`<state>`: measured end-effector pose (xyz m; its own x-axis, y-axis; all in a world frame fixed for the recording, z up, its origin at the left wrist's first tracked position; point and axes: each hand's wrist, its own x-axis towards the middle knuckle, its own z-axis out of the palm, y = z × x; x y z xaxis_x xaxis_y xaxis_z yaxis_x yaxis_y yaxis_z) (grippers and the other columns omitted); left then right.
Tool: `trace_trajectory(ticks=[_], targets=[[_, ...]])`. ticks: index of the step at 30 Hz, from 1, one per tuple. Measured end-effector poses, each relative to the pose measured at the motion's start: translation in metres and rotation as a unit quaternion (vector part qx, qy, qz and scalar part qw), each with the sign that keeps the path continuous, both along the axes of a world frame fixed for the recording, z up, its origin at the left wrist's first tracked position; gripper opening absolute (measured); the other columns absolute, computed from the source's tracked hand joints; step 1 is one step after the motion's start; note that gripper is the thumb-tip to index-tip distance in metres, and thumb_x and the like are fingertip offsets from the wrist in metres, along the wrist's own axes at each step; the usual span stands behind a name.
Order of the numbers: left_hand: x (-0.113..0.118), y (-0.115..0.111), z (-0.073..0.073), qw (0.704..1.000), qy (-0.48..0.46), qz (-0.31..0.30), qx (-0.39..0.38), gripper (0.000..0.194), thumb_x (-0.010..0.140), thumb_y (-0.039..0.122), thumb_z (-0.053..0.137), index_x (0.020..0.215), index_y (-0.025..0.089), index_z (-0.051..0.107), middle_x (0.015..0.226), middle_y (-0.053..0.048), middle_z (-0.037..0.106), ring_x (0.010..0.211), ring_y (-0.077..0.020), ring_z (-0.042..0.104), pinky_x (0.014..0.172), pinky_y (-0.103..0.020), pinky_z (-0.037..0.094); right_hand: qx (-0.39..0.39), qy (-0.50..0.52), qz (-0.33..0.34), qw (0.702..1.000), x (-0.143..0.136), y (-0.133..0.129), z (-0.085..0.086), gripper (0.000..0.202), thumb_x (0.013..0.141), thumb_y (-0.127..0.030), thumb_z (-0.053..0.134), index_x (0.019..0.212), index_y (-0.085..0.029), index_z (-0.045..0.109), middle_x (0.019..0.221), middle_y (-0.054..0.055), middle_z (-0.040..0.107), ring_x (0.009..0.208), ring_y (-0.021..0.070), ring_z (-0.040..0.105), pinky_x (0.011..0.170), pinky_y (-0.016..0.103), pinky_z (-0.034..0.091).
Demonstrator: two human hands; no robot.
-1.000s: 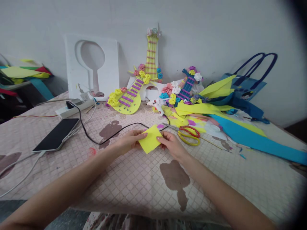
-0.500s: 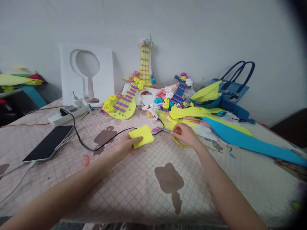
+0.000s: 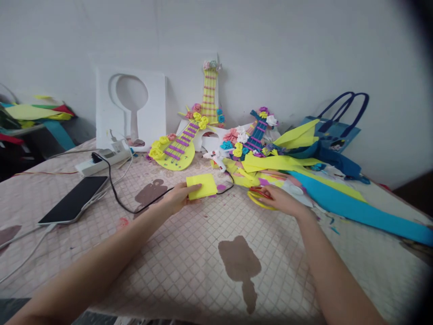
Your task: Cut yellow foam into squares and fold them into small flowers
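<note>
My left hand (image 3: 179, 198) pinches a bright yellow folded paper square (image 3: 206, 186) by its left edge, thumb on top. The square is held just above the table, its right end free. In my right hand (image 3: 282, 201) are scissors with red handles (image 3: 263, 193). Their blades point left toward the paper, apart from it; whether they are spread I cannot tell. A curved yellow piece (image 3: 259, 201) shows beside the handles under my fingers. Behind the paper lies a white glue gun (image 3: 215, 159) with a black cord.
Flower-trimmed paper guitars, one yellow (image 3: 179, 155) and one blue (image 3: 256, 134), stand at the back. Yellow and blue paper strips (image 3: 345, 198) spread over the right side. A phone (image 3: 76, 198), a power strip (image 3: 101, 162) and cables lie left. Behind are a white foam board (image 3: 156, 108) and a blue bag (image 3: 348, 137).
The yellow paper has turned to lie more level in my left hand. My right hand has shifted a little right with the scissors, whose red handles now show. The whole view has shifted slightly.
</note>
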<state>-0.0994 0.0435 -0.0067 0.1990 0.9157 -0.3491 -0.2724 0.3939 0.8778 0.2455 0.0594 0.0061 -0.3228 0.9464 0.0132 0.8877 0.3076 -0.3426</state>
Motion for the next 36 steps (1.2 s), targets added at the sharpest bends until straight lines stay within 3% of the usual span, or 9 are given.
trace_trajectory(ticks=[3,5,8,12,16,20,25,28,36], targets=[[-0.010,0.001,0.005,1.000,-0.008,0.022,0.017,0.035,0.072,0.021,0.072,0.103,0.011,0.061,0.104,-0.015,0.067,0.080,-0.0198,0.068,0.054,-0.023,0.058,-0.013,0.058,0.015,0.998,0.005,-0.006,0.011,0.029,0.079,-0.049,0.054,0.081,-0.020,0.056,0.081,0.006,0.062,0.072,0.0212,0.054,0.063,0.032,0.038],[-0.015,0.002,0.008,0.999,-0.017,0.035,0.030,0.032,0.072,0.021,0.071,0.102,0.011,0.061,0.105,-0.015,0.067,0.080,-0.0199,0.068,0.054,-0.024,0.059,-0.040,0.173,0.029,0.984,0.000,-0.010,0.015,0.030,0.079,-0.048,0.057,0.092,-0.021,0.058,0.093,0.008,0.062,0.083,0.0229,0.056,0.072,0.035,0.041],[-0.019,0.004,0.012,0.998,-0.026,0.046,0.038,0.029,0.074,0.020,0.069,0.100,0.010,0.061,0.106,-0.017,0.066,0.079,-0.0192,0.068,0.054,-0.024,0.059,-0.147,0.352,0.076,0.921,-0.024,-0.017,0.017,0.037,0.076,-0.047,0.062,0.100,-0.020,0.055,0.090,0.007,0.059,0.080,0.0200,0.054,0.072,0.035,0.043],[-0.022,0.004,0.016,0.997,-0.036,0.058,0.034,0.031,0.076,0.020,0.067,0.104,0.008,0.059,0.109,-0.017,0.065,0.079,-0.0186,0.068,0.056,-0.024,0.060,-0.184,0.474,0.120,0.852,-0.073,-0.034,0.007,0.055,0.067,-0.051,0.072,0.108,-0.023,0.052,0.081,0.001,0.049,0.068,0.0137,0.045,0.061,0.028,0.038],[-0.022,0.003,0.017,0.996,-0.047,0.068,0.034,0.028,0.077,0.019,0.066,0.102,0.009,0.060,0.107,-0.015,0.066,0.076,-0.0175,0.068,0.055,-0.023,0.059,-0.240,0.582,0.182,0.755,-0.114,-0.054,-0.012,0.071,0.064,-0.076,0.056,0.109,-0.020,0.053,0.076,0.001,0.046,0.065,0.0146,0.043,0.063,0.031,0.036],[-0.023,0.003,0.017,0.994,-0.073,0.077,0.034,0.027,0.078,0.017,0.065,0.104,0.010,0.060,0.111,-0.015,0.064,0.076,-0.0165,0.068,0.057,-0.023,0.059,-0.372,0.616,0.214,0.660,-0.137,-0.075,-0.023,0.073,0.076,-0.078,0.030,0.101,-0.015,0.056,0.068,0.001,0.045,0.059,0.0148,0.045,0.061,0.032,0.037],[-0.023,0.003,0.018,0.992,-0.088,0.085,0.037,0.022,0.079,0.017,0.063,0.100,0.010,0.060,0.106,-0.014,0.066,0.077,-0.0163,0.067,0.060,-0.023,0.060,-0.503,0.609,0.218,0.573,-0.152,-0.093,-0.024,0.080,0.076,-0.080,0.022,0.094,-0.012,0.059,0.063,0.000,0.044,0.052,0.0121,0.042,0.053,0.028,0.035],[-0.022,0.002,0.021,0.992,-0.087,0.089,0.033,0.019,0.081,0.016,0.062,0.098,0.009,0.060,0.103,-0.014,0.067,0.076,-0.0158,0.067,0.060,-0.022,0.059,-0.547,0.594,0.220,0.547,-0.157,-0.095,-0.027,0.086,0.074,-0.082,0.018,0.094,-0.010,0.060,0.061,0.000,0.044,0.050,0.0120,0.044,0.052,0.027,0.035],[-0.025,0.005,0.020,0.990,-0.094,0.095,0.037,0.025,0.078,0.016,0.064,0.102,0.010,0.060,0.105,-0.013,0.066,0.075,-0.0156,0.068,0.061,-0.022,0.060,-0.559,0.595,0.204,0.540,-0.157,-0.092,-0.036,0.086,0.075,-0.082,0.019,0.099,-0.009,0.059,0.061,0.000,0.047,0.049,0.0123,0.045,0.051,0.027,0.034]])
